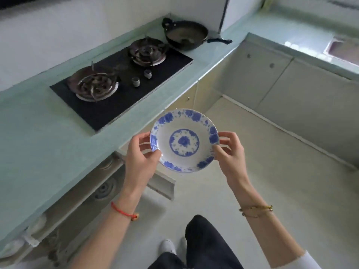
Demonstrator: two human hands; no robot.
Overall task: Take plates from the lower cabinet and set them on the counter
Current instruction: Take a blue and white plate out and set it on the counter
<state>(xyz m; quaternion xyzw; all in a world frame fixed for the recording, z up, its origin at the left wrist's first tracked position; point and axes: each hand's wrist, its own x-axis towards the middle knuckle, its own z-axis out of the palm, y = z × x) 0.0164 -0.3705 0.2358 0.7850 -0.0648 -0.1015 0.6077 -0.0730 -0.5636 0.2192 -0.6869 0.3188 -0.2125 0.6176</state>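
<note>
I hold a white plate with blue flower patterns level in the air, just off the front edge of the pale green counter. My left hand grips its left rim and my right hand grips its right rim. Below my left forearm the lower cabinet stands open, with its door swung out. Round dishes show dimly inside it.
A black two-burner gas hob is set into the counter ahead. A dark wok sits at the far corner. Closed cabinet doors line the right side. My legs and a white shoe are on the light floor.
</note>
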